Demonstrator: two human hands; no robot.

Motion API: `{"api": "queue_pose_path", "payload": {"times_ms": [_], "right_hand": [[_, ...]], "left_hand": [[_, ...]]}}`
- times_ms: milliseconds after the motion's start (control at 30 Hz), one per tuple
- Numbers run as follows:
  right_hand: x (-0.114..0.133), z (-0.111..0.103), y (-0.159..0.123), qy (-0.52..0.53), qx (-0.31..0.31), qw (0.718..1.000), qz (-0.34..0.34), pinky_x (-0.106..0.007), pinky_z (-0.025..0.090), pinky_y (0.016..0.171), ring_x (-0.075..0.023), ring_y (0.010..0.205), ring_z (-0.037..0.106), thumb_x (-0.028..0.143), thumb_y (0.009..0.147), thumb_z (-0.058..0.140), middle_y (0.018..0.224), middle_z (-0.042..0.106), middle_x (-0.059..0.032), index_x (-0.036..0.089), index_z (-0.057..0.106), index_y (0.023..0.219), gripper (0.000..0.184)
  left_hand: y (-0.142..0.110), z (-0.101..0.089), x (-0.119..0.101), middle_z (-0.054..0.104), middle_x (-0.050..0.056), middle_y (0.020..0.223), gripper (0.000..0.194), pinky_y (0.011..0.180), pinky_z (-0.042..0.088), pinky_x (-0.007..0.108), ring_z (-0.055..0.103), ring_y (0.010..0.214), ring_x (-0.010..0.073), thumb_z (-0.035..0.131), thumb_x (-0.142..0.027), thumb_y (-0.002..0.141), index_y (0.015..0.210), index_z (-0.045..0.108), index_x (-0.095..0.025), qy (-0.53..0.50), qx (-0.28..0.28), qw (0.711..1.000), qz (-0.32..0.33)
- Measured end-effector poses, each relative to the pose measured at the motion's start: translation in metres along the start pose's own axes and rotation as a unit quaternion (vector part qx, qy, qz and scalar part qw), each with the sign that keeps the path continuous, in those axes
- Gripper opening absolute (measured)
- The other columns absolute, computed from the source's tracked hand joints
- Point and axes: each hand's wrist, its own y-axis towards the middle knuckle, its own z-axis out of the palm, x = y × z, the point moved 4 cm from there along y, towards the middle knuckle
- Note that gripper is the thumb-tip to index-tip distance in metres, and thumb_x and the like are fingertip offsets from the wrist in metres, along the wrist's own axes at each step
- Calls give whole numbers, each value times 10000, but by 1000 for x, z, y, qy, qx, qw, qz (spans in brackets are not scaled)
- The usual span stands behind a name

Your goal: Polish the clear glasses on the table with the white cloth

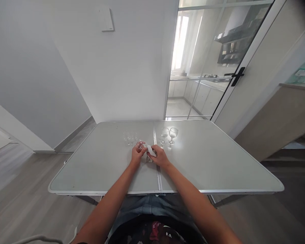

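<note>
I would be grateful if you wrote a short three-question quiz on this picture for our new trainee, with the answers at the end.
1. True or false: two stemmed glasses stand upright to the right of the table seam.
2. Short answer: which hand holds the clear glass?
3. Multiple choice: what colour is the item held in the right hand?
A) black
B) white
C) red

Key:
1. True.
2. The left hand.
3. B.
</note>
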Motion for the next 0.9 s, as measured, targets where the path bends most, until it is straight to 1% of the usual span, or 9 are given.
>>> {"api": "queue_pose_path", "payload": {"times_ms": [100,233,367,433,500,633,733,833,900], "right_hand": [[3,-1,-1,-11,-14,1000,-15,-288,378,687,-173,726,493,343,825,650,737,566,-4,217,598,803,139],[-2,-2,1,106,13,991,79,-260,342,600,-130,609,424,424,791,704,643,488,43,213,573,772,250],[-9,2,3,290,28,937,192,-264,386,605,-139,633,481,502,735,734,696,556,19,202,607,811,335],[-12,4,2,323,37,918,227,-268,397,599,-147,629,499,523,731,728,704,578,7,198,624,856,363],[-13,4,3,301,30,929,214,-269,405,611,-152,649,510,512,733,729,718,584,3,196,622,861,357],[-7,-1,2,145,3,983,115,-254,378,614,-137,648,474,428,719,756,689,540,36,207,585,798,291],[-1,-1,0,63,3,995,73,-255,359,604,-130,622,458,399,751,724,672,528,44,209,599,812,235],[-1,-1,-1,83,6,994,74,-252,348,593,-125,611,438,411,764,719,655,507,47,207,593,783,240],[-7,0,0,155,9,982,106,-248,357,593,-125,618,441,435,759,728,655,507,42,204,587,768,270]], "left_hand": [[0,0,1,429,-56,719,504,496,255,192,312,529,46,806,-491,717,1073,618,-188,0,-1,1000,-1],[-2,1,1,416,-52,709,494,495,240,196,306,537,52,793,-499,733,1074,628,-181,-3,14,1000,-1],[-3,2,1,415,-50,703,508,499,235,199,310,548,59,802,-511,718,1062,633,-179,-3,32,999,-1],[-3,3,0,424,-46,714,498,506,243,198,326,560,62,800,-507,722,1060,635,-180,2,40,999,0],[-2,2,0,432,-44,725,494,506,245,199,333,561,62,798,-507,724,1060,634,-184,4,35,999,-3],[-1,1,0,436,-48,734,508,504,254,201,336,547,57,803,-511,715,1067,626,-191,2,5,1000,-7],[-1,2,0,434,-49,744,511,508,266,201,344,549,56,807,-505,715,1074,617,-195,-1,3,1000,-4],[-1,2,2,427,-53,739,518,487,234,199,316,530,48,804,-515,715,1077,617,-196,-7,6,1000,-6],[-1,2,5,421,-56,718,531,471,205,199,294,514,44,795,-536,717,1079,621,-189,-13,18,1000,-17]]}}
